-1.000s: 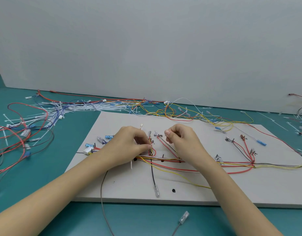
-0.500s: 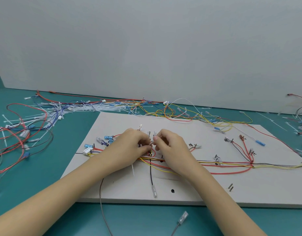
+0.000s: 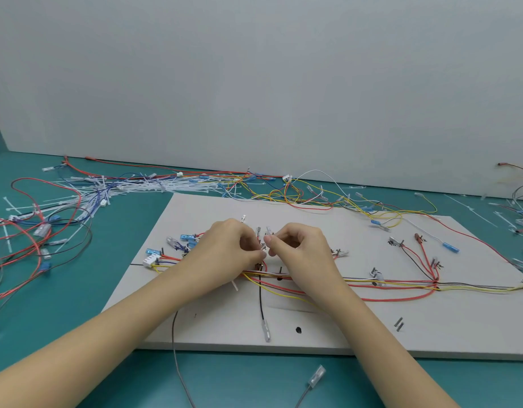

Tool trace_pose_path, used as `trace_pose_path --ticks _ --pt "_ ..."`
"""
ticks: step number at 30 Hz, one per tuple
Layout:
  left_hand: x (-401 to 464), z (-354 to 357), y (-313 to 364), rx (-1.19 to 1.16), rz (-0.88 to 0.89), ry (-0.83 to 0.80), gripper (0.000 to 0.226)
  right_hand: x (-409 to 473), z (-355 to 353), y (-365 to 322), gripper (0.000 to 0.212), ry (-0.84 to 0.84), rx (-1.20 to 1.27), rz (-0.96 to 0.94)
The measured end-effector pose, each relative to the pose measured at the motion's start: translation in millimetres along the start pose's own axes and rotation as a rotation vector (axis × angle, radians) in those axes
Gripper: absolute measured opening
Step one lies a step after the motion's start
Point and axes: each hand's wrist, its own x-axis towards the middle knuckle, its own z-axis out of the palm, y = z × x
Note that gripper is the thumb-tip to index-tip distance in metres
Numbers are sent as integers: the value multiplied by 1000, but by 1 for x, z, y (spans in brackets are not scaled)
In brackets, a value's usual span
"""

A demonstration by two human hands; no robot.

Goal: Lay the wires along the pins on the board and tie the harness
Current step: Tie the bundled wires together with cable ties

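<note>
Since a second ago the right hand [image 3: 301,254] has slid left and now sits almost fingertip to fingertip with the left hand [image 3: 227,251], both over the middle of the white board [image 3: 328,334].

Going left to right: loose wires [image 3: 33,231] and a heap of white cable ties [image 3: 130,189] sprawl over the teal table [image 3: 77,290]. On the board's left edge there's a white connector [image 3: 149,260] with a couple of blue terminals just beside it. Then the left hand, fingers curled, pinching something small right above the harness bundle [image 3: 401,282]. Too tiny to say whether it's a tie or a wire end. The right hand is curled the same way, thumb and forefinger pinched tight on the same spot. A black wire [image 3: 261,301] drops from there toward the near edge, ending in a clear terminal. Further right the red, yellow and grey harness runs along the pins [image 3: 400,323] to the board's right edge.
</note>
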Motion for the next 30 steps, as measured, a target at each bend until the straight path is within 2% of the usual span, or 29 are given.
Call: trace_pose_path --ticks 5,8,10,14,21,24,27,30 --pt "7 0 17 164 -116 31 15 -1 3 -3 22 18 4 -14" --pt "14 -2 24 213 -170 -15 22 -3 7 -4 21 38 42 -11" --pt "15 -1 28 258 -176 -3 23 -2 7 -6 24 55 108 2" --pt "13 5 37 331 -151 27 4 0 1 -8 20 54 326 64" --pt "18 9 57 459 -170 10 18 1 -2 -10 25 55 478 168" --pt "21 9 54 453 -192 11 24 0 -4 -9 26 34 498 190" --pt "20 6 46 405 -178 -9 19 2 -8 -10 23 -33 404 156" --pt "21 -8 30 202 -182 -182 16 3 -14 -9 25 -15 295 117"
